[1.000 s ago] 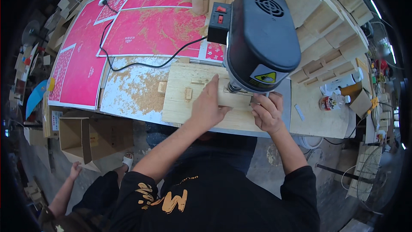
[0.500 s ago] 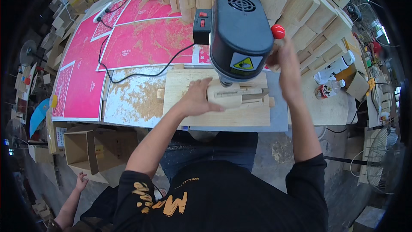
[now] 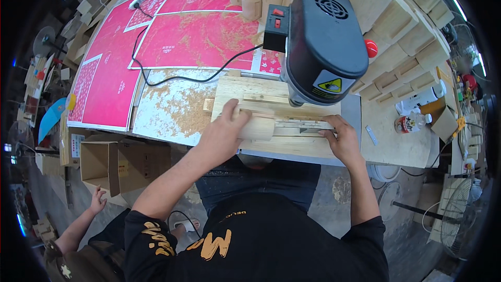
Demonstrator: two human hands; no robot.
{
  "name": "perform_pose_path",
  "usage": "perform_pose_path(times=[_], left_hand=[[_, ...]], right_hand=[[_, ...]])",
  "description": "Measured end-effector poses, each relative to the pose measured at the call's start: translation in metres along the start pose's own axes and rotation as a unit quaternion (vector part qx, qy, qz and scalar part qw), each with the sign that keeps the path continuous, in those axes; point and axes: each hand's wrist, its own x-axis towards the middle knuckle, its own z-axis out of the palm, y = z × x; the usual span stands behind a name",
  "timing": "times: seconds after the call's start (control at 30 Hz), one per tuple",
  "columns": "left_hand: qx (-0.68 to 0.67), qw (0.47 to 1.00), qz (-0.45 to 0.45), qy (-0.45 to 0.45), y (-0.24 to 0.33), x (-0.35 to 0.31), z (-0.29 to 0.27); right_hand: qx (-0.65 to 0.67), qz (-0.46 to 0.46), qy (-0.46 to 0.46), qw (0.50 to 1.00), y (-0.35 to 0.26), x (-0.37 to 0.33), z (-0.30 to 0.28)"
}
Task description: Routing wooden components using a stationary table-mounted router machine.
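Observation:
Under the dark drill press, a pale wooden block lies on a flat wooden board. My left hand is closed around the block's left end. From the block's right side runs a narrow slotted wooden part, with a small dark piece near its end; whether it is one with the block I cannot tell. At that right end, my right hand pinches with thumb and fingers. The press's red knob stands free of my hands. The chuck sits above and behind the block.
Tall stacks of wooden pieces line the back and right. Pink sheets with sawdust and a black cable cover the left. A plastic bottle stands at right. A cardboard box and another person's hand are lower left.
My right hand has left the press's red-knobbed lever and come down to the slotted part's right end. My left hand has closed on the block, which has shifted toward me, away from the chuck.

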Motion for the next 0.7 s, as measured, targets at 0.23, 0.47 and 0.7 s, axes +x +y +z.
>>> perform_pose_path(times=[0.23,0.47,0.7], left_hand=[[0.065,0.975,0.116,0.18,-0.024,-0.021,0.04],[-0.212,0.972,0.012,0.099,0.028,0.001,0.087],[-0.242,0.949,-0.041,0.198,0.022,0.035,0.123]], right_hand=[[0.028,-0.041,-0.008,0.999,0.005,0.018,0.014],[0.013,-0.078,0.034,0.996,0.03,0.004,0.033],[0.228,0.142,0.091,0.959,0.042,0.008,0.059]])
